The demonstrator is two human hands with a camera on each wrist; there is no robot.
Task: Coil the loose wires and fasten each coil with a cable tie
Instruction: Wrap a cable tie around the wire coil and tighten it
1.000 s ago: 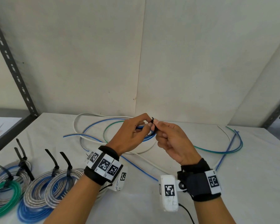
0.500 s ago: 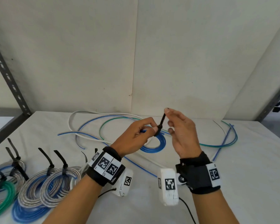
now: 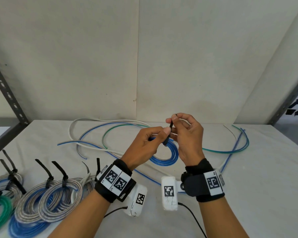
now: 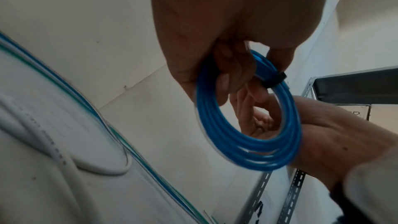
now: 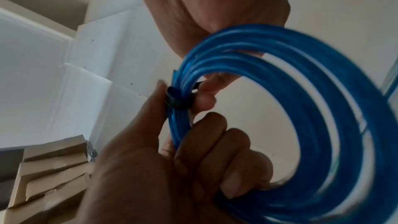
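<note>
A small blue wire coil [image 3: 163, 156] hangs above the table in my left hand [image 3: 162, 136], whose fingers curl round its top. A black cable tie [image 3: 169, 130] is looped round the coil's strands, its band [image 5: 174, 101] tight against them beside my left thumb. My right hand [image 3: 173, 119] pinches the tie's upright tail between thumb and forefinger, just above the left hand. In the left wrist view the coil [image 4: 247, 142] hangs under my fingers, with the tie [image 4: 275, 79] at its upper right.
Loose white [image 3: 72, 133], blue [image 3: 91, 133] and green [image 3: 230, 150] wires sprawl over the white table [image 3: 265, 186] behind the hands. Several tied coils [image 3: 46, 203] with black tie tails lie at the front left. Grey shelf posts [image 3: 5, 90] stand at both sides.
My right hand has risen along the tie's tail and now pinches it higher up. The coil and my left hand have lifted slightly off the table.
</note>
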